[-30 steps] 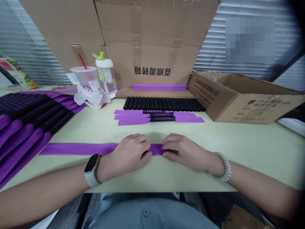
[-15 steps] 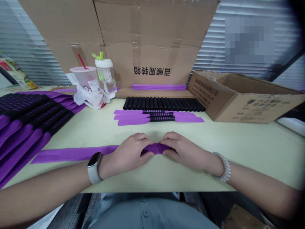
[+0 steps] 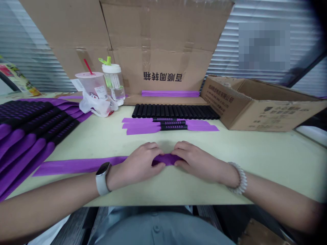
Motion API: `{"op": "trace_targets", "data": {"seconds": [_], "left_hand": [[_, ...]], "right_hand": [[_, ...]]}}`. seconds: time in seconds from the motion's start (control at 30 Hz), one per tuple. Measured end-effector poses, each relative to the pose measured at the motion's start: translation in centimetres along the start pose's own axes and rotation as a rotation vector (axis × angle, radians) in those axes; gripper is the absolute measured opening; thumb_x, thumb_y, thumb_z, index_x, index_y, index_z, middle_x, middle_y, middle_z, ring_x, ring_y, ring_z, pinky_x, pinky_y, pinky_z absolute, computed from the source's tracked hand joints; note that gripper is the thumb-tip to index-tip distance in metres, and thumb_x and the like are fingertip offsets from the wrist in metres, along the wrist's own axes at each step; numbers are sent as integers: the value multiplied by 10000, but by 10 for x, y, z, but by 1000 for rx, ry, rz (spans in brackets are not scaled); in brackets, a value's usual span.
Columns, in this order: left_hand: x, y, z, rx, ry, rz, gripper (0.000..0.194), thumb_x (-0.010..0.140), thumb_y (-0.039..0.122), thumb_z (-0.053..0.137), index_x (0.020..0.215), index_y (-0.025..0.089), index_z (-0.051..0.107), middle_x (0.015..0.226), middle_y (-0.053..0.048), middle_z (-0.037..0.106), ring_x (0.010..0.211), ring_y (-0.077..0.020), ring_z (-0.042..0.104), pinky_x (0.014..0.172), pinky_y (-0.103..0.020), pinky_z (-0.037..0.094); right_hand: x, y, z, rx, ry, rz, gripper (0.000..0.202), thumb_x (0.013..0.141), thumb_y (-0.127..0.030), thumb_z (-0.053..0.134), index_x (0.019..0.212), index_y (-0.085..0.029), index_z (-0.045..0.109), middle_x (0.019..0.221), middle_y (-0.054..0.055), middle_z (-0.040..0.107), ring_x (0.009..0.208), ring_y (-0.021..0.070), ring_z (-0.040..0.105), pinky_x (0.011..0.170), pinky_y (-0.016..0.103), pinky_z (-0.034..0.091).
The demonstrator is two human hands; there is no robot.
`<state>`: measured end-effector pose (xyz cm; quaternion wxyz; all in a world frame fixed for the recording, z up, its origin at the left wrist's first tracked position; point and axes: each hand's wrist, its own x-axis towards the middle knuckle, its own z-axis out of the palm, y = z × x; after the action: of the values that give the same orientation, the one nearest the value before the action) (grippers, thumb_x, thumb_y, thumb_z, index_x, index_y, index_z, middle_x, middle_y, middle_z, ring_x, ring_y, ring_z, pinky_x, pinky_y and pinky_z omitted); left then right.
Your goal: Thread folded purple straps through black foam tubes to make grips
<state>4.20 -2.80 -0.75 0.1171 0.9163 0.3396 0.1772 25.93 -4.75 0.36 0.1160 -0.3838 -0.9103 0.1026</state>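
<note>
A long purple strip (image 3: 74, 166) lies across the near part of the table, its left end flat. My left hand (image 3: 143, 165) pinches the strip between thumb and fingers near the middle. Close beside it, my right hand (image 3: 195, 161) grips the same strip, and a short ribbed-looking piece shows between the two hands. Beyond the hands lie several purple strips with black sleeves (image 3: 173, 127) round their middles. Behind those is a row of black ribbed tubes (image 3: 176, 111).
At the left is a large pile of purple strips with black sleeves (image 3: 38, 117). A wrapped cup (image 3: 92, 85) and a clear bottle (image 3: 116, 83) stand behind it. An open cardboard box (image 3: 270, 115) sits at the right; folded purple strips (image 3: 170, 93) lie at the back.
</note>
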Motion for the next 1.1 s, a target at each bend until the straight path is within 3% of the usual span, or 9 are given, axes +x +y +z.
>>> {"op": "trace_targets", "data": {"seconds": [0.47, 0.63, 0.73, 0.9, 1.0, 1.1], "left_hand": [[0, 3, 1, 5, 8, 27, 73, 840, 199, 591, 864, 171, 654, 800, -22, 623, 777, -177, 584, 747, -317, 489], [-2, 1, 2, 24, -8, 21, 148, 866, 243, 564, 953, 164, 654, 885, -52, 623, 858, -202, 582, 801, -351, 494], [-2, 0, 0, 36, -34, 16, 188, 874, 263, 560, 999, 164, 657, 911, -64, 616, 876, -209, 582, 820, -365, 495], [-3, 0, -4, 28, -34, 10, 217, 882, 224, 546, 1060, 177, 662, 938, -63, 626, 910, -206, 590, 856, -367, 489], [-3, -1, -4, 22, -25, 18, 219, 885, 208, 533, 1058, 181, 665, 943, -63, 628, 913, -200, 591, 858, -359, 490], [-2, -1, -3, 34, -20, 15, 210, 878, 200, 537, 1041, 174, 667, 921, -62, 621, 896, -201, 589, 844, -357, 493]], "right_hand": [[-1, 0, 3, -15, 59, -45, 122, 869, -108, 559, 906, -139, 670, 839, 62, 607, 816, 187, 558, 788, 339, 478], [-5, 0, 6, -57, 113, -151, 186, 902, -171, 535, 1022, -175, 677, 943, 72, 637, 898, 202, 563, 855, 376, 447], [-6, 0, 3, -70, 62, -140, 167, 917, -232, 541, 887, -174, 695, 842, 48, 644, 818, 176, 577, 835, 351, 436], [-7, 12, -8, -261, 65, 2, 388, 938, -288, 515, 589, -161, 624, 559, 13, 564, 542, 134, 499, 692, 329, 398], [-9, 17, -10, -383, 87, 84, 414, 934, -292, 516, 556, -156, 617, 532, 30, 574, 508, 145, 498, 683, 353, 391], [-8, 12, -5, -304, 114, -13, 308, 936, -276, 506, 701, -159, 668, 682, 55, 650, 654, 177, 582, 742, 353, 421]]}}
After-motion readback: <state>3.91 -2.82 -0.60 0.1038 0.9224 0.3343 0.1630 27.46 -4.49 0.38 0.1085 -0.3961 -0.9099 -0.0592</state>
